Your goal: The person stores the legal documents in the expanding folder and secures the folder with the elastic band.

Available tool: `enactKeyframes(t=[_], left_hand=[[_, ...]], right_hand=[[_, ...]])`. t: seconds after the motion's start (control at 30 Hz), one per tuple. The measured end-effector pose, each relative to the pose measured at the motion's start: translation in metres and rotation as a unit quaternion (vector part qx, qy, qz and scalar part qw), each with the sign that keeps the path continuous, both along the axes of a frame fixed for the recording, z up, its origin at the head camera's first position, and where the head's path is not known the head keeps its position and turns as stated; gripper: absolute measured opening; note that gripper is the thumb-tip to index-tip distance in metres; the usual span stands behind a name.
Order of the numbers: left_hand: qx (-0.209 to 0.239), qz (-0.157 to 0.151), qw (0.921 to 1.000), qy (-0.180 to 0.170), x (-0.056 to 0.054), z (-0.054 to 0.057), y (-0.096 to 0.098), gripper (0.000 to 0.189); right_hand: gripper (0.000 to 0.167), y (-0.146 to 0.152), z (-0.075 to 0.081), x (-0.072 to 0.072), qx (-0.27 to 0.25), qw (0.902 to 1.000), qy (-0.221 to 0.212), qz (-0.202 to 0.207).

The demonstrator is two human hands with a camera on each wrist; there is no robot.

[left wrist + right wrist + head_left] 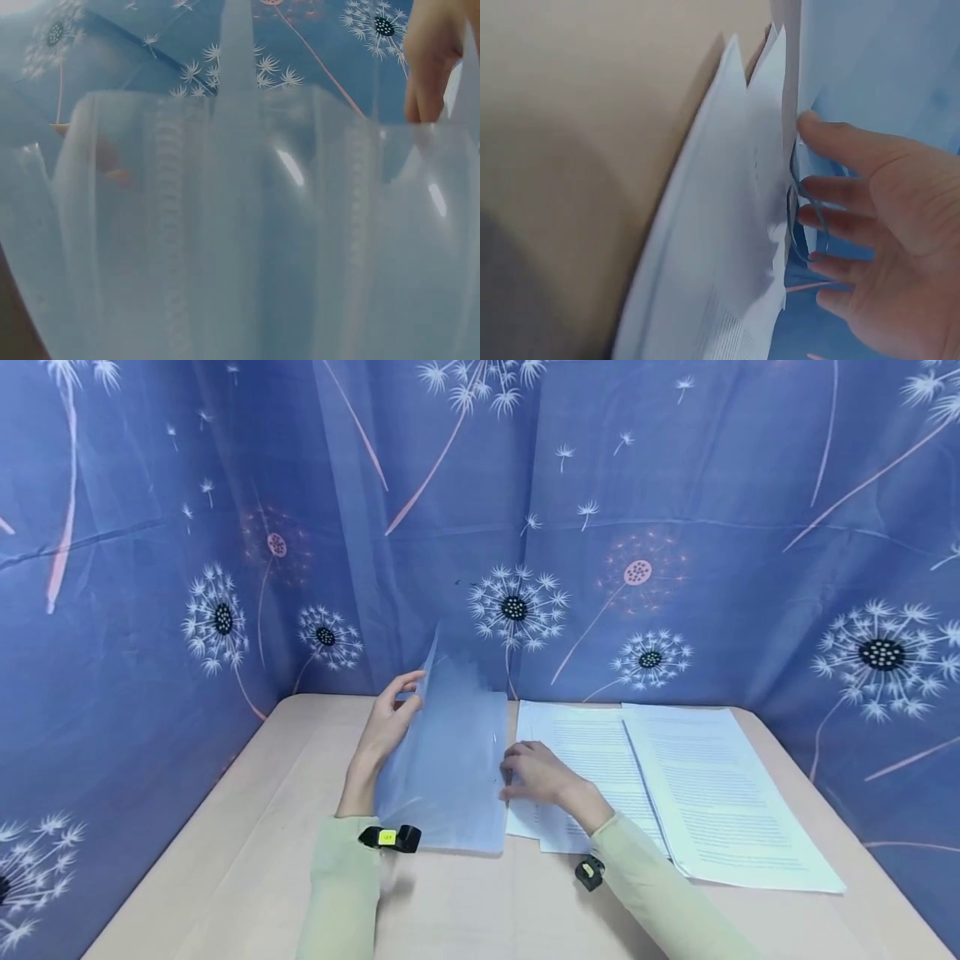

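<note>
A translucent blue plastic folder (457, 777) lies on the table with its left cover raised. My left hand (388, 718) holds that cover near its upper left edge, thumb and fingers bent at it. Through the hazy plastic in the left wrist view, a fingertip (116, 176) shows faintly. My right hand (542, 774) is at the folder's right edge. Seen from the right wrist, its fingers are fairly straight and spread, with a thin blue elastic loop (823, 217) at the fingertips. Whether they grip the loop is unclear.
Printed sheets (592, 760) lie just right of the folder, partly under my right forearm. Another stack of printed pages (731, 793) overlaps them farther right. A blue dandelion-print curtain (465, 485) stands behind and beside the pale table (247, 860).
</note>
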State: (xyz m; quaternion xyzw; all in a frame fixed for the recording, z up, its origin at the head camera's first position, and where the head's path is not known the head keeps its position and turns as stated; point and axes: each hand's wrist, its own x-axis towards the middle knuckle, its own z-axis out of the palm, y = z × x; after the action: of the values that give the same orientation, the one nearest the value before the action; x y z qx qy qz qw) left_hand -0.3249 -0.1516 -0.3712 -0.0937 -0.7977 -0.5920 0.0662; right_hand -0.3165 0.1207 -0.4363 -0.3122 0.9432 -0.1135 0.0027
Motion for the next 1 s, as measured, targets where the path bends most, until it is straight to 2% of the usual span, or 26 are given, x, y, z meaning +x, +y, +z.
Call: enactKeyframes(t=[0.1, 0.3, 0.43, 0.7, 0.87, 1.0], left_hand=[[0.002, 0.005, 1.0000, -0.002, -0.002, -0.001, 0.002, 0.051], [0.002, 0.011, 0.9999, 0.002, 0.000, -0.005, 0.001, 0.051], [0.000, 0.008, 0.9999, 0.012, -0.001, -0.007, 0.003, 0.050], [0.005, 0.005, 0.9999, 0.012, -0.002, -0.006, 0.005, 0.050], [0.002, 0.005, 1.0000, 0.000, 0.003, 0.001, 0.007, 0.051], [-0.005, 0.001, 1.0000, -0.006, 0.015, 0.014, 0.012, 0.052]], right_hand=[[0.048, 0.004, 0.002, 0.001, -0.017, 0.9998, 0.012, 0.001], [0.044, 0.015, 0.007, 0.002, -0.086, 0.9961, -0.012, 0.013], [0.039, 0.028, 0.011, 0.003, -0.111, 0.9938, -0.013, 0.002], [0.037, 0.064, 0.019, 0.005, -0.148, 0.9883, 0.020, -0.031], [0.041, 0.085, 0.021, 0.007, -0.165, 0.9839, 0.029, -0.063], [0.041, 0.100, 0.022, 0.008, -0.179, 0.9806, 0.024, -0.077]])
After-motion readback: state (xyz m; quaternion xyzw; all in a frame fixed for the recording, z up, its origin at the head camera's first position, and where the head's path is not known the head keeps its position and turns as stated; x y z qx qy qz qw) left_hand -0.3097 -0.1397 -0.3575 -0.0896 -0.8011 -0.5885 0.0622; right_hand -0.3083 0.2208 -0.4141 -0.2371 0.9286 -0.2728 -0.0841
